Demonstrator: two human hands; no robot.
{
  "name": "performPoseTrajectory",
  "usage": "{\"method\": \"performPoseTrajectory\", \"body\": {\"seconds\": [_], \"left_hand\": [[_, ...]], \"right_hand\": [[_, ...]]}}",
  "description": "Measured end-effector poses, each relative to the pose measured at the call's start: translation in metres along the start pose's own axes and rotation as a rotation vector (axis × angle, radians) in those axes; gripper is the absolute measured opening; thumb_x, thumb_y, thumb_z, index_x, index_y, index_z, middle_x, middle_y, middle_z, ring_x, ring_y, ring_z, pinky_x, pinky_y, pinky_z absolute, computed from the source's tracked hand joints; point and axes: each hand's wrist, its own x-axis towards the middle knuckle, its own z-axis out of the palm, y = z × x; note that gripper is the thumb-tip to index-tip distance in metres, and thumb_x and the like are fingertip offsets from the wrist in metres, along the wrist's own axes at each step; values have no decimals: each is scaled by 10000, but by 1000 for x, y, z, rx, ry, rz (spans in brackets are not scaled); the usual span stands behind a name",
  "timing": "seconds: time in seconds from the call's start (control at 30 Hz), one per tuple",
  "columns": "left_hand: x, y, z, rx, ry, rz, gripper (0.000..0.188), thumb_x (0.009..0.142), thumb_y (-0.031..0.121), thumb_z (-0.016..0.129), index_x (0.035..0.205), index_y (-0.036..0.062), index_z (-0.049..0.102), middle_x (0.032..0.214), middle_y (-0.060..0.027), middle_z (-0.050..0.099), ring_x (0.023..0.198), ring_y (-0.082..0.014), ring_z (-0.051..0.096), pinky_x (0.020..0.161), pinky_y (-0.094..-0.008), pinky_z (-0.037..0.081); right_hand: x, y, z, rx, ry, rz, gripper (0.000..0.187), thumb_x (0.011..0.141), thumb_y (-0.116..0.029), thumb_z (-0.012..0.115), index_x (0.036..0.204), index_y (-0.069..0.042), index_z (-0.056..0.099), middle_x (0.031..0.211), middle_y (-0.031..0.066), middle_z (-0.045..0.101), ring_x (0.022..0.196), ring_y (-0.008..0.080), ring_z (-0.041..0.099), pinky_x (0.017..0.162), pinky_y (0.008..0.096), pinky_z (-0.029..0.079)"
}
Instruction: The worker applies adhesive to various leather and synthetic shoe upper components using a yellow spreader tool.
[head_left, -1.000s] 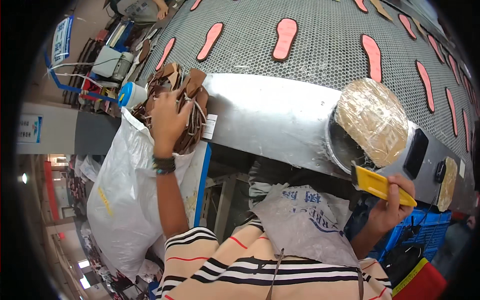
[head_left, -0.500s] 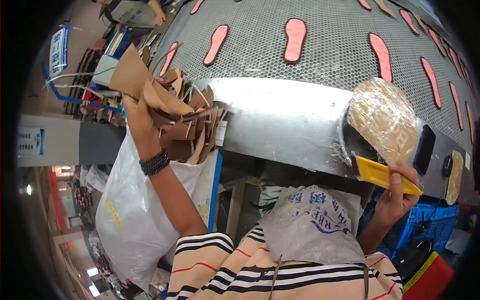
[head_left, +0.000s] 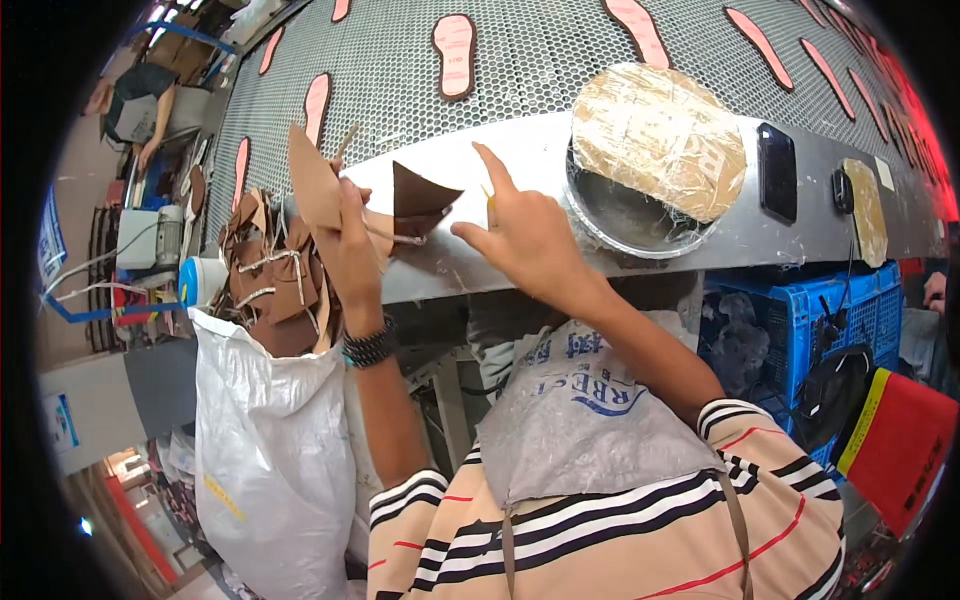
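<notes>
My left hand point(head_left: 355, 245) is closed around a light tan piece of leather-like sheet point(head_left: 314, 185). A dark brown piece point(head_left: 420, 195) with a pale lower edge sticks out to its right; I cannot tell whether it is a separate piece. My right hand point(head_left: 535, 240) is beside it over the metal ledge, forefinger stretched out and thumb apart. A sliver of a yellow scraper point(head_left: 490, 205) shows at its curled fingers; the rest is hidden. Left of my left hand, brown cut pieces point(head_left: 275, 270) are heaped above a white sack point(head_left: 270, 440).
Pink insoles point(head_left: 455, 57) lie on a mesh conveyor point(head_left: 380, 80) beyond the metal ledge point(head_left: 440, 265). A tape-covered cardboard lid point(head_left: 660, 140) partly covers a round metal pan point(head_left: 640, 245). A phone point(head_left: 777, 172) lies to its right, above a blue crate point(head_left: 775, 310). Another person point(head_left: 140, 110) is at far left.
My right hand has moved left with the scraper, from the pan towards my left hand. My left hand has drawn the tan piece right, away from the heap. The view has shifted right.
</notes>
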Motion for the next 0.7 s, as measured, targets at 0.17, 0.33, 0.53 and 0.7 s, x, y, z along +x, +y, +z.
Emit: {"method": "performPoseTrajectory", "body": {"seconds": [0.17,0.33,0.53,0.7], "left_hand": [[-32,-15,-21,-19,50,201,322,1094,213,468,1338,4,499,1139,-88,596,1014,-160,577,985,-342,459],[-15,15,-120,-541,332,170,304,1102,285,420,1242,42,537,1017,-101,580,961,-228,585,985,-402,483],[-28,46,-140,-313,243,-72,327,1058,320,527,1217,36,569,1024,-106,603,932,-215,597,897,-383,517],[-76,49,-103,-246,9,-130,353,1008,230,628,1214,-46,547,938,-161,674,720,-219,644,644,-311,540]], "right_hand": [[16,17,28,-17,-84,-199,294,840,-225,757,1057,-33,706,720,186,681,692,416,680,655,488,526],[-35,-22,-3,132,319,-391,52,868,-85,698,839,-46,679,706,154,666,612,311,665,573,387,502],[-20,3,15,-319,87,-382,270,798,-18,690,1061,-73,714,775,138,650,696,304,679,613,393,520],[-56,-3,-33,-67,-14,-324,157,882,-103,656,1029,-45,645,839,137,640,751,335,679,644,464,530]]}}
